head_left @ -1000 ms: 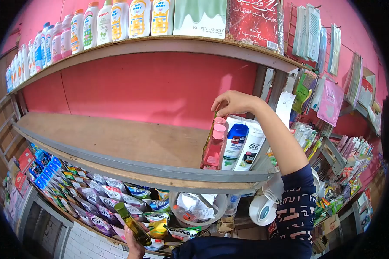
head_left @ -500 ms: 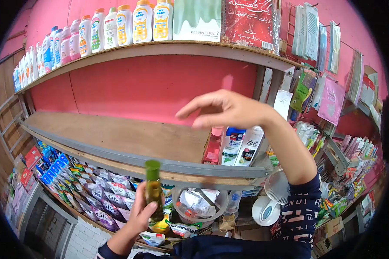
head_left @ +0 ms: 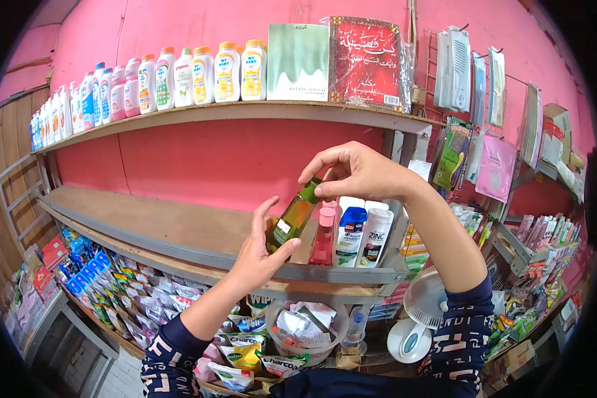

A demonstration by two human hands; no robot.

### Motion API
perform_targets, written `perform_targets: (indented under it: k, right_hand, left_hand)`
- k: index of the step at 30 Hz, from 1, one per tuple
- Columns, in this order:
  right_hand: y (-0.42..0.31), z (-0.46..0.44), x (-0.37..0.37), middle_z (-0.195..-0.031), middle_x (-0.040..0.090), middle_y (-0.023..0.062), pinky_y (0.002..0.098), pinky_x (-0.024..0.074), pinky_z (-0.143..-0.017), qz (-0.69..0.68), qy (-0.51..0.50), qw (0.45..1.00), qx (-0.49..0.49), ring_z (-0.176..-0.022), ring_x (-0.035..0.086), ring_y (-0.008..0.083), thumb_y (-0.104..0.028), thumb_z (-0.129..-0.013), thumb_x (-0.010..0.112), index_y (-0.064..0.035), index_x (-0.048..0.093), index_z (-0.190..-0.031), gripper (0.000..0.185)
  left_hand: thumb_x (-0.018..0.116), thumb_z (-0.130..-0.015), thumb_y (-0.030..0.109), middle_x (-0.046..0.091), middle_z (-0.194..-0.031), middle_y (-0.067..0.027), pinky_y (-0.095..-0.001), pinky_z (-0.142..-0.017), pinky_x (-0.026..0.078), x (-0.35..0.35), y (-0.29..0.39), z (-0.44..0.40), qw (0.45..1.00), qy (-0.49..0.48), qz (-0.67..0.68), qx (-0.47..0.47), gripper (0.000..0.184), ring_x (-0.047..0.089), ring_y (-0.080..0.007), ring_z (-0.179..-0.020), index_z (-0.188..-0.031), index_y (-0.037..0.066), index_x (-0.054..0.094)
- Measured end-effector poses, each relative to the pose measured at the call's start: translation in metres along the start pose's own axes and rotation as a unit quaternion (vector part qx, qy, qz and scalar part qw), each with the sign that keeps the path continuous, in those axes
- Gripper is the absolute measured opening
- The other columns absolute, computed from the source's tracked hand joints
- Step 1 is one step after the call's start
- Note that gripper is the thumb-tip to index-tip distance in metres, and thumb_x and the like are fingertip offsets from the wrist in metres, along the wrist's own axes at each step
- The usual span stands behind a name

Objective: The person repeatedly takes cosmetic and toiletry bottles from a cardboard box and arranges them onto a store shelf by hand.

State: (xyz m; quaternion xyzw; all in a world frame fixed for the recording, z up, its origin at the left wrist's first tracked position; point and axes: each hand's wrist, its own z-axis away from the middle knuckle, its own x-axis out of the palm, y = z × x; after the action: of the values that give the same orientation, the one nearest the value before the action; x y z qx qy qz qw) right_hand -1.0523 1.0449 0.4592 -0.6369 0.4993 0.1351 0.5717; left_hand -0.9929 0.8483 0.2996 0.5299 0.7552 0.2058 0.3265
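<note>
A green bottle (head_left: 290, 220) with a dark green cap is tilted in front of the middle shelf, held by both hands. My left hand (head_left: 262, 247) wraps round its lower part, thumb in front. The fingers of my right hand (head_left: 351, 174) pinch the cap at the top. Just right of it on the shelf stand pink bottles (head_left: 322, 240), a white bottle with a blue cap (head_left: 350, 237) and a white ZINC bottle (head_left: 375, 240).
The upper shelf (head_left: 232, 111) carries a row of lotion bottles (head_left: 227, 74), a green-white box (head_left: 298, 63) and a red book (head_left: 365, 63). Below are a clear tub (head_left: 338, 328) with papers, sachets (head_left: 245, 357) and a white fan (head_left: 423, 298). Hanging packs are at right.
My left hand has raised the green bottle from below the shelf edge to shelf height. My right hand has left the shelf bottles and closed on the cap. The camera view has tilted upward.
</note>
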Motion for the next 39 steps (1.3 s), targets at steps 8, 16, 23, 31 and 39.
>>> perform_targets:
  k: [8,16,23,31,39]
  right_hand:
    - [0.054,-0.035,-0.028,-0.087,0.065,0.0056,0.0292,0.0470,-0.075,0.207,0.177,0.956,-0.103,-0.081,0.058,0.0137,0.003,-0.069,0.058,-0.0011,0.064,-0.087,0.020]
    - [0.123,-0.050,-0.046,-0.090,0.067,0.0159,0.0361,0.0498,-0.077,0.351,0.163,0.922,0.030,-0.085,0.064,0.0291,-0.003,-0.067,0.061,-0.0023,0.066,-0.089,0.023]
    - [0.151,-0.056,-0.042,-0.091,0.069,0.0110,0.0319,0.0500,-0.081,0.253,0.031,0.963,0.084,-0.086,0.065,0.0206,-0.003,-0.067,0.066,-0.0024,0.067,-0.094,0.028]
    - [0.166,-0.058,-0.046,-0.102,0.065,0.0061,0.0282,0.0491,-0.083,0.127,-0.033,0.977,0.169,-0.093,0.060,0.0131,0.000,-0.076,0.065,0.0005,0.063,-0.103,0.027]
    - [0.168,-0.058,-0.045,-0.103,0.062,0.0063,0.0285,0.0524,-0.081,0.065,-0.053,0.973,0.216,-0.092,0.061,0.0143,0.002,-0.082,0.060,0.0001,0.061,-0.106,0.025]
  left_hand:
    - [0.070,-0.080,0.036,0.018,-0.146,-0.0271,-0.0456,-0.109,0.024,0.006,-0.032,-0.034,0.980,0.075,-0.148,0.112,0.097,0.021,-0.0370,-0.137,-0.148,0.010,0.006]
    - [0.067,-0.081,0.037,0.015,-0.150,-0.0255,-0.0455,-0.110,0.023,0.008,-0.016,0.017,0.986,-0.055,-0.118,0.100,0.088,0.021,-0.0384,-0.138,-0.147,0.008,0.017]
    - [0.076,-0.072,0.018,0.036,-0.141,-0.0258,-0.0426,-0.096,0.040,-0.012,-0.003,0.107,0.976,0.004,-0.079,0.204,0.069,0.047,-0.0387,-0.121,-0.133,0.009,0.044]
    - [0.062,-0.078,0.008,0.033,-0.142,-0.0268,-0.0455,-0.104,0.033,-0.029,-0.062,0.214,0.985,0.170,-0.019,-0.013,0.055,0.041,-0.0375,-0.128,-0.130,0.004,0.043]
    - [0.060,-0.077,0.007,0.031,-0.142,-0.0262,-0.0433,-0.105,0.033,-0.038,-0.068,0.242,0.969,0.232,-0.007,-0.081,0.054,0.043,-0.0332,-0.126,-0.128,0.005,0.044]
